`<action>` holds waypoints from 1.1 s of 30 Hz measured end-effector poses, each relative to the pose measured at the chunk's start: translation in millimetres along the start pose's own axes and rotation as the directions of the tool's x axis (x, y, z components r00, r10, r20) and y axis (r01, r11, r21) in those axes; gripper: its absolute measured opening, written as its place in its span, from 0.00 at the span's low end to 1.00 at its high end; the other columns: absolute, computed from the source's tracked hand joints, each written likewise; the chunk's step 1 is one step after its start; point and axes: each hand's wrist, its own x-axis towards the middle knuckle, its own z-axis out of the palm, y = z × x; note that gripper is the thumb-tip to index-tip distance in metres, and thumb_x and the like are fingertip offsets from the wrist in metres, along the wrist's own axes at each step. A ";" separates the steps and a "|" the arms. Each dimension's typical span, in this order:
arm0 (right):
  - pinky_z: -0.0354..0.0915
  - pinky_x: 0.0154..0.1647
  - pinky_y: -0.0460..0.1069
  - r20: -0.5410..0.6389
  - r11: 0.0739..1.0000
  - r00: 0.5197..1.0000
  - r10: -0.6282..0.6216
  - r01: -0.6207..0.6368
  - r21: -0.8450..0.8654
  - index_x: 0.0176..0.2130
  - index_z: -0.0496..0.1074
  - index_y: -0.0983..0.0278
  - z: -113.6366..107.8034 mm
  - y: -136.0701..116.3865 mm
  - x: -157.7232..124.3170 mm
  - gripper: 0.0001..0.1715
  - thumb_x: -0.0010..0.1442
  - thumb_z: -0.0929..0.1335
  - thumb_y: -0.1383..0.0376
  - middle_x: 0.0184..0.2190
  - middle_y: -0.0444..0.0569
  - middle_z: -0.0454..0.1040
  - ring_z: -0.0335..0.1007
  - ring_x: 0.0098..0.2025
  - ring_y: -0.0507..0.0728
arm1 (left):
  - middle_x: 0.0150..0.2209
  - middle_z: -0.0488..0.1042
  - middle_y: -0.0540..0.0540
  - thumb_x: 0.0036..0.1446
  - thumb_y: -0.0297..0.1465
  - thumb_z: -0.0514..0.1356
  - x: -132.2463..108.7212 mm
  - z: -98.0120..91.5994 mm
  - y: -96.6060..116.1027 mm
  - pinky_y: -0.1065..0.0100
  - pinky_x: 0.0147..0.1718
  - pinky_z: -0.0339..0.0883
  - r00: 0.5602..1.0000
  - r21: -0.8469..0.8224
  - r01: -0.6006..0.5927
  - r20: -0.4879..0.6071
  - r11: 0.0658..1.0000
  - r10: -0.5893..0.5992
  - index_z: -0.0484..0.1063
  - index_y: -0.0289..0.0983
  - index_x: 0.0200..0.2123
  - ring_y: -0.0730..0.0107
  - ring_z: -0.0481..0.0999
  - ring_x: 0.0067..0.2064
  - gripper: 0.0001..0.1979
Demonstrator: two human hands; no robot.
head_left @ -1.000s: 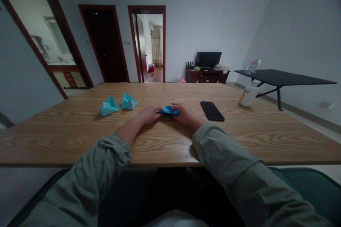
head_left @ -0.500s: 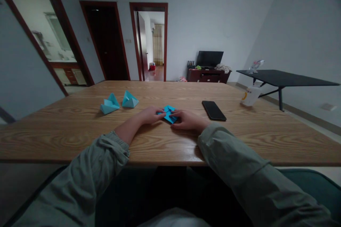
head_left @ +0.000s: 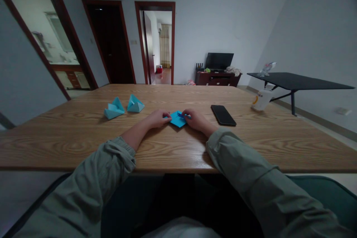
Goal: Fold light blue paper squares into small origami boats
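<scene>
A small folded sheet of blue paper [head_left: 177, 120] is between my hands, slightly tilted above the wooden table, with a shadow under its near corner. My left hand [head_left: 158, 119] pinches its left corner between thumb and fingers. At the right edge, my right hand [head_left: 196, 120] grips the paper near a small raised flap. To the left stand two light-blue folded paper pieces, one boat-like [head_left: 114, 109] and the other a peaked shape [head_left: 135, 104]. They lie apart from both hands.
A black smartphone [head_left: 223, 115] lies right of my right hand. Farther right on the wooden table [head_left: 173, 156] is a white cup-like container [head_left: 261, 100]. Behind are a black table [head_left: 301, 81], a television [head_left: 219, 61] on a low cabinet, and doorways.
My right hand has shifted its grip up toward the paper's upper right edge, its fingers now pinching there. The paper's near part is more exposed and looks lifted slightly.
</scene>
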 end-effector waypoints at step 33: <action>0.63 0.38 0.48 -0.068 0.993 0.992 0.105 -0.108 -0.051 0.46 0.70 0.62 2.1 8.0 0.9 0.16 0.56 0.67 0.66 0.39 0.51 0.76 0.71 0.38 0.56 | 0.29 0.70 0.50 0.47 0.36 0.63 10.6 8.2 -12.7 0.70 0.28 0.62 0.996 -0.080 0.070 -0.053 0.994 -0.075 0.74 0.37 0.43 0.70 0.69 0.29 0.19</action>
